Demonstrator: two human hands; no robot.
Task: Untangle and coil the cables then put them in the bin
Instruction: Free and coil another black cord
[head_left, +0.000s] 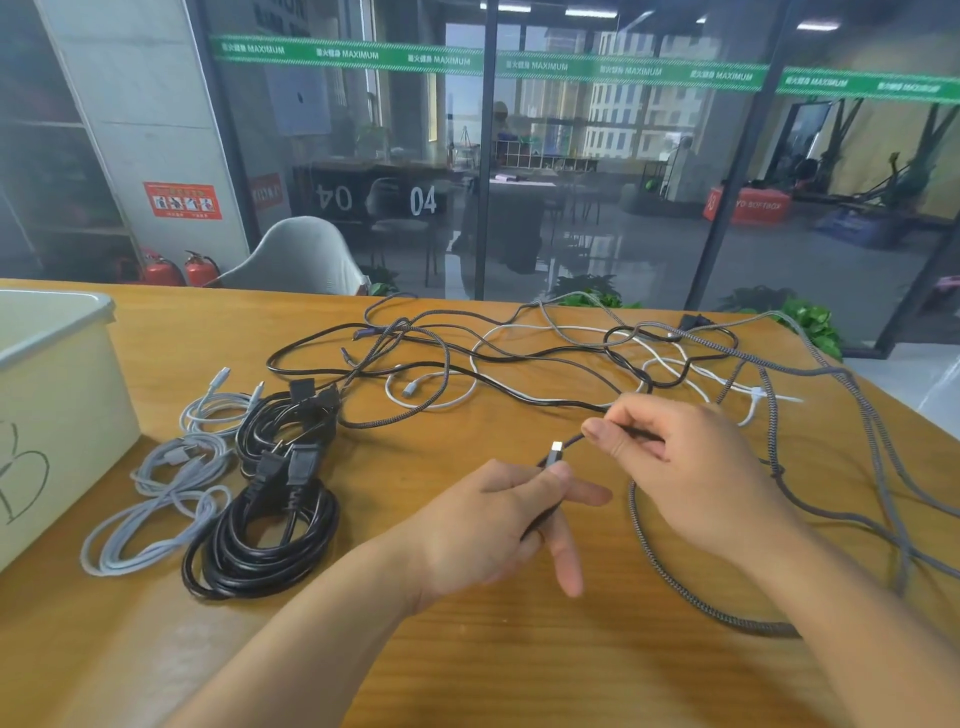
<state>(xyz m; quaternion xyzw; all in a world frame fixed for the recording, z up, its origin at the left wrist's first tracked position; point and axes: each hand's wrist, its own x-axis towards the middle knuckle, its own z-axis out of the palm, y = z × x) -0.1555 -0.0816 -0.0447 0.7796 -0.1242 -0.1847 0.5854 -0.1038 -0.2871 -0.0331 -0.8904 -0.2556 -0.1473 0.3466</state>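
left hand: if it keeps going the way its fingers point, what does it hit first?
Probably the braided grey cable curving on the table just right of it. The left hand, pinching that cable's plug, points right and slightly toward the camera. Depth is unclear; it might pass above the cable.

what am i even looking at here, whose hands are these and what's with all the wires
There is no machine: one camera worn on a person's head looks down at their own two hands over a wooden table. The left hand pinches the plug end of a braided grey cable, and the right hand pinches the same cable just past the plug. Behind them lies a tangle of cables. To the left sit coiled black cables and coiled grey cables, beside a pale bin.
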